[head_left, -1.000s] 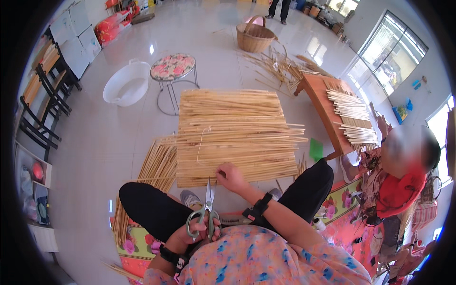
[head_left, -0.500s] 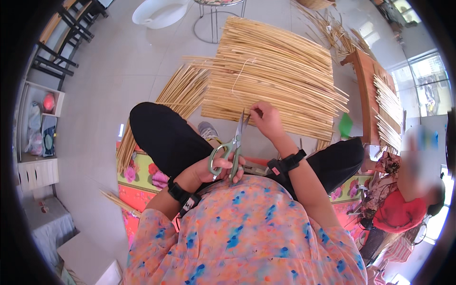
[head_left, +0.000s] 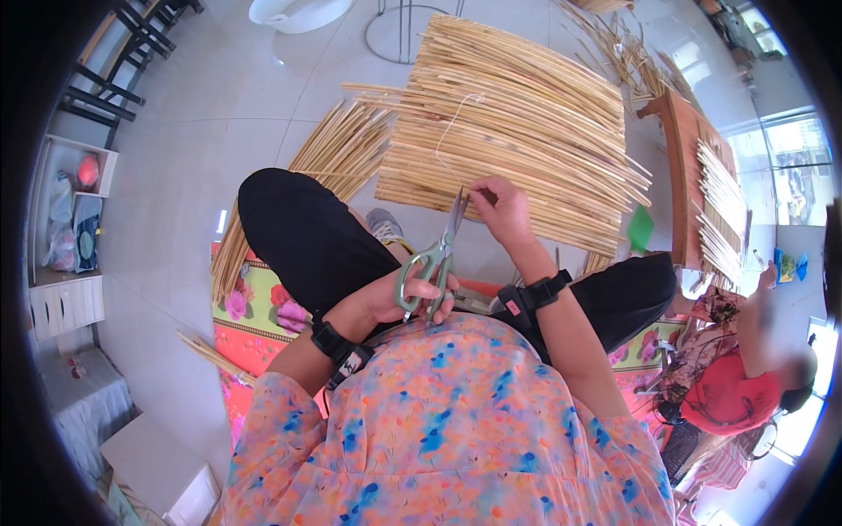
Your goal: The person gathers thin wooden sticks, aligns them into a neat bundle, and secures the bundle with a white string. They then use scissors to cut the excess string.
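Green-handled scissors point(head_left: 433, 268) are held in my left hand point(head_left: 390, 298), fingers through the loops, in front of my lap. Their blades point away from me and lie nearly together. Right beside the blade tips, my right hand point(head_left: 507, 213) is closed in a pinch; what sits between the fingertips is too fine to make out. Just past both hands lies a mat of thin straw-coloured sticks point(head_left: 517, 131), laid side by side. A thin white string point(head_left: 449, 129) runs loosely over the mat towards the blade tips.
Loose sticks point(head_left: 338, 145) are piled left of the mat, partly behind my left knee. At the right, more sticks lie on a wooden bench point(head_left: 688, 167), near a person in red point(head_left: 732, 394). A white basin point(head_left: 298, 13) stands far back. Below me is a floral mat point(head_left: 263, 302).
The scissor blades have come closer together, and their tips have shifted slightly right, next to my pinched right fingers. At the right, the other person's hand is now raised by something blue.
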A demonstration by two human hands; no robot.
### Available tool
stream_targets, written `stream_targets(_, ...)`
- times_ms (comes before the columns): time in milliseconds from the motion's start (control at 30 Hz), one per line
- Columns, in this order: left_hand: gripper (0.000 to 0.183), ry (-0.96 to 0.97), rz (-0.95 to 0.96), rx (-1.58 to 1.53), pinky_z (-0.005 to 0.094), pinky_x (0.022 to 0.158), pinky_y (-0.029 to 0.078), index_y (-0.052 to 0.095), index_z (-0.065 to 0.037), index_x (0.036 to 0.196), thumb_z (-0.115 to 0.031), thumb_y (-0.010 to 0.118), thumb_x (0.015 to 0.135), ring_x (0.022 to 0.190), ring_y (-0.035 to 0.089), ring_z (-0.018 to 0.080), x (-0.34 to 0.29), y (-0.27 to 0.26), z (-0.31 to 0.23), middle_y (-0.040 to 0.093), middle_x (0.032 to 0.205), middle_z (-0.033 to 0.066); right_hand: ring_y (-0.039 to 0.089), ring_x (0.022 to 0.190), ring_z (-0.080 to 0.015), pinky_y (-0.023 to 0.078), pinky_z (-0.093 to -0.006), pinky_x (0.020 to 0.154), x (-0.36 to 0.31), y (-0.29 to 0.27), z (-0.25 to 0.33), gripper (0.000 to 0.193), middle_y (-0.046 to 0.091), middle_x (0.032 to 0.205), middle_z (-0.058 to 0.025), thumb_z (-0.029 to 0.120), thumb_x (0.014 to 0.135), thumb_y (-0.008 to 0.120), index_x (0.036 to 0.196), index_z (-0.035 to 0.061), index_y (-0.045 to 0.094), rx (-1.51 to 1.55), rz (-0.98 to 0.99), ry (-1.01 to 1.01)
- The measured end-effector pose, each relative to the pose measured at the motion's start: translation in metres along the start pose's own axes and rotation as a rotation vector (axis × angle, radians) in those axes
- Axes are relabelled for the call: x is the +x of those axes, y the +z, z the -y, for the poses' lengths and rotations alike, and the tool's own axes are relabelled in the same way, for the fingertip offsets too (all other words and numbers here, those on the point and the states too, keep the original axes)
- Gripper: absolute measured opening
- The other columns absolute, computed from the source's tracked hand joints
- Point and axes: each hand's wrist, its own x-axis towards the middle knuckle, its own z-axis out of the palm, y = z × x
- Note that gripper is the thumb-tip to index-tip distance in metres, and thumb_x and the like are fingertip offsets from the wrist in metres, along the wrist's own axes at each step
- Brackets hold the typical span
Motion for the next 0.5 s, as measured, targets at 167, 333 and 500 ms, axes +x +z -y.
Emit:
stream_targets(167, 0.039, -0.005, -0.037, 0.036, 0.0299, 0.059, 0.052, 0.055, -0.001, 0.112, -0.021, 0.068, 0.082, 0.072, 0.065, 0.0203, 0.007, 0.004, -0.004, 0.064, 0.086, 0.0111, 0.067, 0.072, -0.0208, 0.055, -0.0290, 0.064, 0.000, 0.000, 0.000, 0.011, 0.066, 0.082, -0.0120, 0.001, 0.079, 0.072, 0.089, -0.0008, 0.067, 0.026, -0.005, 0.011)
stream_targets(333, 0.041, 0.017, -0.055, 0.077, 0.0281, 0.058, 0.051, 0.056, -0.003, 0.111, -0.026, 0.071, 0.080, 0.071, 0.065, 0.0184, 0.016, -0.001, 0.002, 0.065, 0.086, 0.0096, 0.065, 0.070, -0.0215, 0.054, -0.0300, 0.062, 0.000, 0.000, -0.002, 0.011, 0.065, 0.081, -0.0117, 0.000, 0.078, 0.072, 0.088, -0.0002, 0.067, 0.004, 0.005, -0.011)
stream_targets(500, 0.044, 0.005, -0.081, 0.140, 0.0273, 0.060, 0.049, 0.055, -0.005, 0.111, -0.029, 0.073, 0.079, 0.074, 0.065, 0.0177, 0.021, 0.003, -0.002, 0.065, 0.089, 0.0090, 0.063, 0.069, -0.0226, 0.052, -0.0309, 0.060, -0.001, -0.001, 0.005, 0.012, 0.062, 0.080, -0.0111, -0.001, 0.077, 0.072, 0.087, 0.0006, 0.066, -0.043, 0.025, -0.065)
